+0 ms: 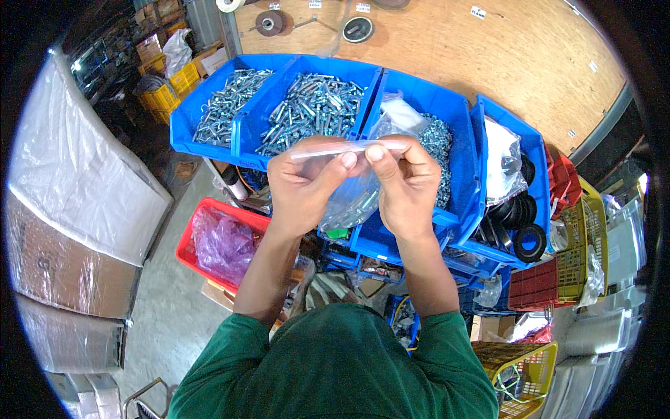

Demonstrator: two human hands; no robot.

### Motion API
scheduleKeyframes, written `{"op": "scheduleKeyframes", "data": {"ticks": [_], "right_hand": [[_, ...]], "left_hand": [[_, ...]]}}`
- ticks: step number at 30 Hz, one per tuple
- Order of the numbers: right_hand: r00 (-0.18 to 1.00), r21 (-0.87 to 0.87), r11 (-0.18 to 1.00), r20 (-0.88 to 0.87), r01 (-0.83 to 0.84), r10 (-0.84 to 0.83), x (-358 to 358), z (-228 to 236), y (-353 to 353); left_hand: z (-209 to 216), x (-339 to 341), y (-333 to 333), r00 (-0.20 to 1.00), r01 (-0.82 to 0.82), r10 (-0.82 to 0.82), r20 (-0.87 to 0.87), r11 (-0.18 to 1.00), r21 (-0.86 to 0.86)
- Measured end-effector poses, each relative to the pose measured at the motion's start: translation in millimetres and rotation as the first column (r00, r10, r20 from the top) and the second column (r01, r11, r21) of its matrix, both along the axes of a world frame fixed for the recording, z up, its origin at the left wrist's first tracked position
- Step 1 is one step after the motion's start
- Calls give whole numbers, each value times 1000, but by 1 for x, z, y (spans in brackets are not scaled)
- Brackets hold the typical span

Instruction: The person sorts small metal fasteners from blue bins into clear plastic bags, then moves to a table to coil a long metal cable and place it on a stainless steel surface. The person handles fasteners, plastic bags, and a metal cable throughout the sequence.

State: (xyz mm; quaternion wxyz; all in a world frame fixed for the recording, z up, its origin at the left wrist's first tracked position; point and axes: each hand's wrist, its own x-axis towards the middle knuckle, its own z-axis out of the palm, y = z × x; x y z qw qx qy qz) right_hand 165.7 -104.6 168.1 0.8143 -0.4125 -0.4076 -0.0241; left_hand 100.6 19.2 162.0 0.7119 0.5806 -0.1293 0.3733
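Note:
A clear plastic zip bag (351, 199) hangs between my hands in front of the blue bins, its top strip stretched nearly level. My left hand (305, 187) pinches the strip near its middle between thumb and fingers. Close beside it, my right hand (407, 190) pinches the same strip, thumb on top. Inside the bag a few small shapes show faintly; I cannot tell what they are. Behind my hands, two blue bins (237, 134) hold loose metal bolts (312, 105). A third bin holds small metal fasteners (437, 140) and clear bags (399, 115).
At the right, another blue bin (477, 150) contains black rings (515, 211) and plastic bags. A red crate (187, 244) with purple plastic (225, 246) stands at lower left. Wrapped boxes (73, 272) line the left side. Yellow crates (541, 363) stand at right; a wooden board (447, 49) rises behind.

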Motion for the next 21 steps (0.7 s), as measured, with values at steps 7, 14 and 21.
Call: {"op": "scheduleKeyframes", "data": {"ticks": [7, 14, 21], "right_hand": [[999, 9, 1000, 32, -19, 19, 2, -1, 0], [1000, 22, 1000, 27, 3, -3, 0, 1, 1], [999, 51, 999, 42, 6, -9, 0, 2, 4]], "left_hand": [[1, 1, 2, 999, -23, 22, 26, 998, 56], [2, 2, -2, 999, 2, -1, 54, 1000, -5], [1, 4, 2, 998, -9, 8, 63, 1000, 6]]}}
